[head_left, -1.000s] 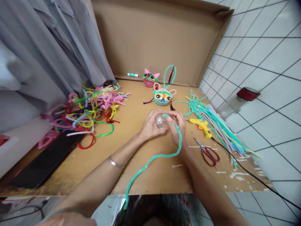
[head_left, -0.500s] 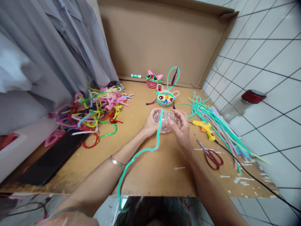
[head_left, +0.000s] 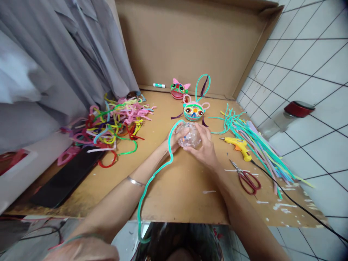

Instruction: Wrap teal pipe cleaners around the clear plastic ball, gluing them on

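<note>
Between both hands, a clear, bumpy plastic ball point(head_left: 191, 135) is held above the table. My left hand point(head_left: 174, 137) wraps its left side, and my right hand point(head_left: 203, 146) grips its right side with the fingers curved round it. A long teal pipe cleaner point(head_left: 171, 145) starts at the top of my left hand and hangs down over the left forearm past the table's front edge. Whether its upper end is fixed to the ball is unclear. Just behind the ball stands a decorated animal-face ball point(head_left: 193, 111) with pink loop ears.
A second face ball point(head_left: 178, 90) and a glue stick point(head_left: 159, 85) stand at the back. Tangled pipe cleaners point(head_left: 122, 119) and a black phone-like slab point(head_left: 67, 177) lie left. Right are a yellow glue gun point(head_left: 239, 145), scissors point(head_left: 248, 181), straight pipe cleaners point(head_left: 261, 152) and a jar point(head_left: 285, 117).
The clear ball has been turned in my hands. The teal pipe cleaner's upper part has swung left, from in front of the ball to over my left hand. The view has shifted slightly.
</note>
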`<state>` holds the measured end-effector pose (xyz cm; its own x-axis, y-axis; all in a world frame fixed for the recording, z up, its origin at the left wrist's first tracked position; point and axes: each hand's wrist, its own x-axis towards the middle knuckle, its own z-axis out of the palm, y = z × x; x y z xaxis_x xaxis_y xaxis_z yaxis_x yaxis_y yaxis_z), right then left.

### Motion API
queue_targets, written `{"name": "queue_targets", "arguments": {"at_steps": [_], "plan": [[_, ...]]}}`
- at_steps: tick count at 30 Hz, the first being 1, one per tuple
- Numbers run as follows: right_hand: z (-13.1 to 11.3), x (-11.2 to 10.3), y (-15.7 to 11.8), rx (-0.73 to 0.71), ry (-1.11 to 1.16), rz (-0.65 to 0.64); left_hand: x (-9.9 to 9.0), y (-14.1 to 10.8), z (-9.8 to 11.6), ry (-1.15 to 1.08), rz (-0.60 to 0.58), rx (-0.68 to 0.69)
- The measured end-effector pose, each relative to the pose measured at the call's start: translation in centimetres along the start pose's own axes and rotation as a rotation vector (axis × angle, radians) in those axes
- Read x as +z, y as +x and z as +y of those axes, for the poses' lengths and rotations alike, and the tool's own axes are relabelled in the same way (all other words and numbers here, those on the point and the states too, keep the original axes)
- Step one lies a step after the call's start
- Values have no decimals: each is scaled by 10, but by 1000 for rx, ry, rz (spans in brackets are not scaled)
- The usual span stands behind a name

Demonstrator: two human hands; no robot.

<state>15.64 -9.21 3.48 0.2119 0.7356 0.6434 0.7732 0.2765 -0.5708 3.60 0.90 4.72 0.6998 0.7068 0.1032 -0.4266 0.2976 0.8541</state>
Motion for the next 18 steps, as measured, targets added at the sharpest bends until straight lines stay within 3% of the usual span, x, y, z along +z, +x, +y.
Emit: {"name": "queue_targets", "arguments": {"at_steps": [8,13,18], "plan": [[-4,3,-3,-3,-39,61,0,0,1,1,-20,1],[-1,2,-1,76,1,85,-8,3,1,18,-96,-73],[4,4,-2,158,70,72,-13,5,-3,74,-69,-75]]}}
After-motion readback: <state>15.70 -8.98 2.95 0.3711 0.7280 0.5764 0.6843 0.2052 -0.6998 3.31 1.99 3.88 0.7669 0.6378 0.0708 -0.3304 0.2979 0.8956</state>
